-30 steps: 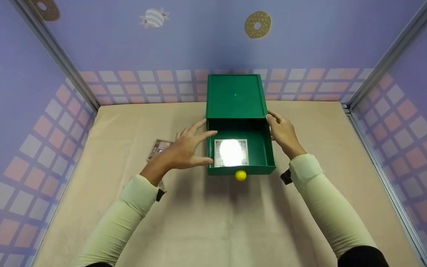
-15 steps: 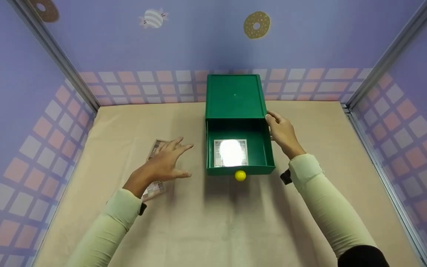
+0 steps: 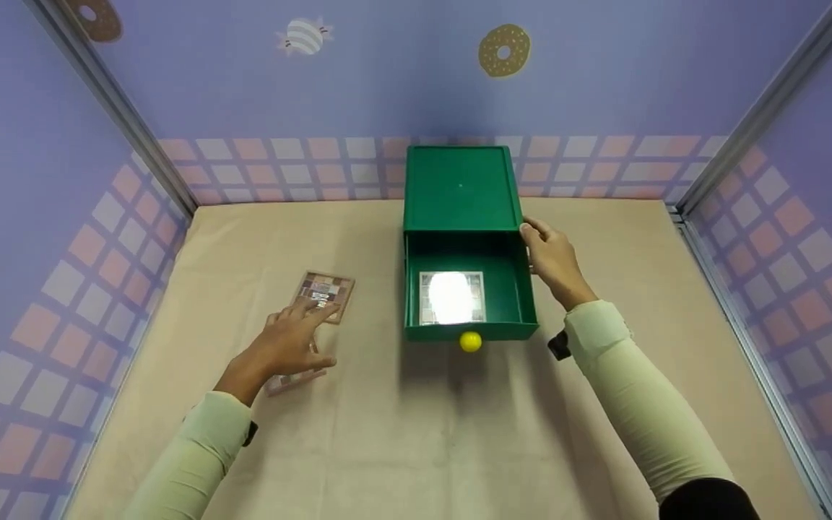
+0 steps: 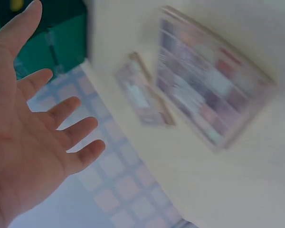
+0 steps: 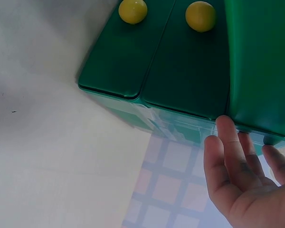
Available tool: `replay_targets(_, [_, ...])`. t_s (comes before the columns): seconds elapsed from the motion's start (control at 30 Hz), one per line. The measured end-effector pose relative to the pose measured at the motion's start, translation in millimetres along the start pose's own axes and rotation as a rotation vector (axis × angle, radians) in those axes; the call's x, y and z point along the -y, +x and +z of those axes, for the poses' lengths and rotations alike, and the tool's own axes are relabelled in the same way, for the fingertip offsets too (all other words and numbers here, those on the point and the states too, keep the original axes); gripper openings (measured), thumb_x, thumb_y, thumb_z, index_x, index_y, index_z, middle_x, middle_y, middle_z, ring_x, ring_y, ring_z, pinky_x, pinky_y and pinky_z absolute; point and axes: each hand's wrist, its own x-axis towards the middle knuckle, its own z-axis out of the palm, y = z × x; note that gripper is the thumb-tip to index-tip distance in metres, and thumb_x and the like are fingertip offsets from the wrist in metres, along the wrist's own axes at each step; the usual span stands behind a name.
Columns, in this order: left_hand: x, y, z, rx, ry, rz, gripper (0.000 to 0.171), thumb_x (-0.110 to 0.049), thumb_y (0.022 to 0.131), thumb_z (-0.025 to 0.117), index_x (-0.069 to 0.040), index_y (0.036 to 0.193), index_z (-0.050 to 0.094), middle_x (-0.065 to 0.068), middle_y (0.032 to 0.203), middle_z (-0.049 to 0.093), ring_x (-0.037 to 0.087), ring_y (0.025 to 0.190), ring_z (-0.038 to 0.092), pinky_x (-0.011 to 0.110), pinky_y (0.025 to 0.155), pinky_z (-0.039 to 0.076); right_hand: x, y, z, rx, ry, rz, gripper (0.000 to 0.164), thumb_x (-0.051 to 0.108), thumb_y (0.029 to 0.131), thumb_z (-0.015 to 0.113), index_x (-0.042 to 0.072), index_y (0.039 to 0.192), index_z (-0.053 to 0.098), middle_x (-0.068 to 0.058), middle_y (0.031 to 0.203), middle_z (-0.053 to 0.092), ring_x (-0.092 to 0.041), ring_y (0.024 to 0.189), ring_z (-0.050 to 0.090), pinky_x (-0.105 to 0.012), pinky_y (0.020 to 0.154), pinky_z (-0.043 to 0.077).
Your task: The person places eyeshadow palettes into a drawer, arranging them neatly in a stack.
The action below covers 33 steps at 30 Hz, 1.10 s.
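My left hand hovers over two eyeshadow palettes at the left, fingers spread and nothing held. The farther palette shows rows of coloured squares; my hand hides most of the nearer one. Both palettes appear in the left wrist view, one large, one smaller, beside my open palm. My right hand rests at the right side of a green drawer cabinet, fingertips against its side wall. The top drawer is pulled out; inside lies a palette under bright glare.
A yellow knob sits on the pulled-out drawer's front. Two lower drawers with yellow knobs are closed in the right wrist view. A beige cloth covers the table; patterned walls enclose the back and sides.
My left hand has moved from the drawer's left side down and left to above the palettes on the cloth. The right hand and the drawer have stayed in place.
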Motion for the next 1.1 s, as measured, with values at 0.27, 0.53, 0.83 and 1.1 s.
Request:
replay_targets(0.27, [31.4,-13.8,13.2,0.002,0.034,-0.045,0.089,-0.04,0.082,0.084,-0.014,0.155,0.042,0.032,0.156,0.037,0.058,0.141,0.035,0.076,0.109,0.027,-1.9,0.2,-1.4,0.007,0.026,-0.006,0.056,0.047,0.108,0.039,0.023,0.158,0.039,-0.015,0.153,0.051,-0.035,0.121,0.064,-0.048,0.098,0.055])
replay_targets(0.53, [51.7,-24.4,25.1,0.032,0.064,-0.08,0.089,-0.044,0.081,0.084,-0.014,0.154,0.044,0.037,0.157,0.034,0.061,0.14,0.034,0.08,0.107,0.028,-1.6,0.0,-0.1,0.008,0.022,-0.007,0.056,0.048,0.108,0.04,0.024,0.158,0.039,-0.014,0.154,0.051,-0.035,0.12,0.065,-0.049,0.099,0.055])
replay_targets(0.83, [63.1,-35.9,33.8,0.112,0.057,-0.095,0.095,-0.034,0.075,0.09,-0.013,0.154,0.043,0.037,0.157,0.031,0.061,0.142,0.033,0.081,0.107,0.026,-1.5,-0.6,0.4,0.01,0.004,-0.013,0.056,0.049,0.108,0.039,0.024,0.158,0.039,-0.015,0.152,0.052,-0.035,0.12,0.065,-0.049,0.099,0.055])
replay_targets(1.1, [66.7,-39.6,30.9,0.178,0.051,-0.122,0.095,-0.012,0.08,0.086,-0.023,0.159,0.036,0.038,0.16,0.024,0.06,0.145,0.025,0.076,0.114,0.02,-0.4,-1.2,-0.3,0.015,0.016,-0.013,0.057,0.048,0.108,0.039,0.023,0.159,0.038,-0.016,0.153,0.051,-0.037,0.121,0.065,-0.05,0.099,0.055])
